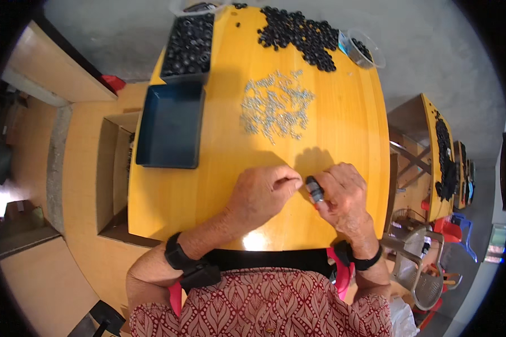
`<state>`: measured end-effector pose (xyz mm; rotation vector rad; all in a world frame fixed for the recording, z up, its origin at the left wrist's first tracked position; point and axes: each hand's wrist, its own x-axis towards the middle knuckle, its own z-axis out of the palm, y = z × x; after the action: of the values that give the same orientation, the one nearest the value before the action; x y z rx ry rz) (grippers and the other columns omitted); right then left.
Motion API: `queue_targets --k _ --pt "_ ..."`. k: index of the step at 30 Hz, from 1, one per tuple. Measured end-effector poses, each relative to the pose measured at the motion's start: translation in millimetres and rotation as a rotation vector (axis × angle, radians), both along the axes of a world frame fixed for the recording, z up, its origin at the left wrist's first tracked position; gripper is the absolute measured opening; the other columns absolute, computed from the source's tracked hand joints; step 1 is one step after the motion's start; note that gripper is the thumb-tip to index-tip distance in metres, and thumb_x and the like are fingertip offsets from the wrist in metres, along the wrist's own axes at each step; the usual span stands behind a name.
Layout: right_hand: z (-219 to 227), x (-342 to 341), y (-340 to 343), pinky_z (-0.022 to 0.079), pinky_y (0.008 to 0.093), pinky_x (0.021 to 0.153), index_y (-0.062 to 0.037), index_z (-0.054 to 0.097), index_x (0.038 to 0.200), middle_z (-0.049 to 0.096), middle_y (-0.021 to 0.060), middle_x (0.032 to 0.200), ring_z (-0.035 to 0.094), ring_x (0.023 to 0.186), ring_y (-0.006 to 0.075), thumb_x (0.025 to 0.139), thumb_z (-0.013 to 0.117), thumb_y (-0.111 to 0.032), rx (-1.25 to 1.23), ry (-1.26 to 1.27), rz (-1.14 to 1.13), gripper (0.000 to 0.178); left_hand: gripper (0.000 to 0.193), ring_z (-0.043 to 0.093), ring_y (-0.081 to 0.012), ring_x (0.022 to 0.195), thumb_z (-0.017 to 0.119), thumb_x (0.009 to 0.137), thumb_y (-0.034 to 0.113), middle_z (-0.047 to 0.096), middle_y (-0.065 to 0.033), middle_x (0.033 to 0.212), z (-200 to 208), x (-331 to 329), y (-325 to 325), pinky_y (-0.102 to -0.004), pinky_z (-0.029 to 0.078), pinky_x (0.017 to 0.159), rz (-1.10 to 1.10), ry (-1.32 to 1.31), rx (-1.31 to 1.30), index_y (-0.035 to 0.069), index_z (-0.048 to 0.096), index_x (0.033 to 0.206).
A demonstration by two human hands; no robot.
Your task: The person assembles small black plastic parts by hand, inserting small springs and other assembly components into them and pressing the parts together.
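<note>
Hands [264,194] [343,194]: 2. Black part [316,191]: 1, between the right fingers. Trays [171,126] [185,79]: 2, left of and beyond the fingers. Silver heap [272,106]: 1, ahead of the fingers. Large ring heap [289,32]: 1, farther beyond them.

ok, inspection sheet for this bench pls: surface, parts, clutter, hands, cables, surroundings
Surface: yellow tabletop, glare near front edge.
Parts: small silver pieces spread mid-table; black rings piled loose at far side; filled tray of black rings, far left; dark tray in front of it.
Clutter: clear tub with black pieces, far right.
Hands: left hand pinched, contents too small to tell; right hand holds black cylindrical part.
Cables: nothing seen.
Surroundings: open box left; another table and red chair right.
</note>
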<state>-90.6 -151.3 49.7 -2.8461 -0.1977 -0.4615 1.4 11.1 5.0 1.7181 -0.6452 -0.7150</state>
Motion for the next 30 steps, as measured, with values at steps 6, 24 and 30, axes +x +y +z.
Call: queue_targets --k 6,24,30 --pt "12.8 8.6 -22.6 0.045 0.0387 0.063 -0.0029 0.06 0.079 0.053 0.011 0.071 0.054 0.066 0.03 0.064 0.069 -0.003 -0.005 0.025 0.01 0.017 0.019 0.053 -0.0074 0.06 0.063 0.087 0.018 0.06 -0.0052 0.066 9.0 7.2 3.7 -0.0254 0.044 0.057 0.008 -0.008 -0.081 0.001 0.068 0.095" --pt "7.5 323.5 -109.6 0.05 0.0426 0.081 -0.0055 0.067 0.102 0.066 0.0166 0.096 0.062 0.093 0.0343 0.079 0.061 -0.014 -0.097 -0.128 -0.031 0.026 0.02 0.065 -0.0121 0.083 0.052 0.095 0.007 0.068 -0.0082 0.09 6.2 60.2 24.0 -0.0241 0.052 0.078 0.139 0.435 -0.312 -0.004 0.063 0.106" --pt "-15.9 392.4 -85.3 0.051 0.0393 0.087 -0.0123 0.069 0.105 0.066 0.0114 0.104 0.063 0.097 0.0312 0.081 0.065 -0.024 -0.117 0.081 -0.044 0.027 0.019 0.064 -0.0111 0.084 0.054 0.095 0.008 0.068 -0.0073 0.091 3.8 63.3 26.7 -0.0231 0.052 0.078 0.157 0.461 -0.336 -0.004 0.063 0.108"
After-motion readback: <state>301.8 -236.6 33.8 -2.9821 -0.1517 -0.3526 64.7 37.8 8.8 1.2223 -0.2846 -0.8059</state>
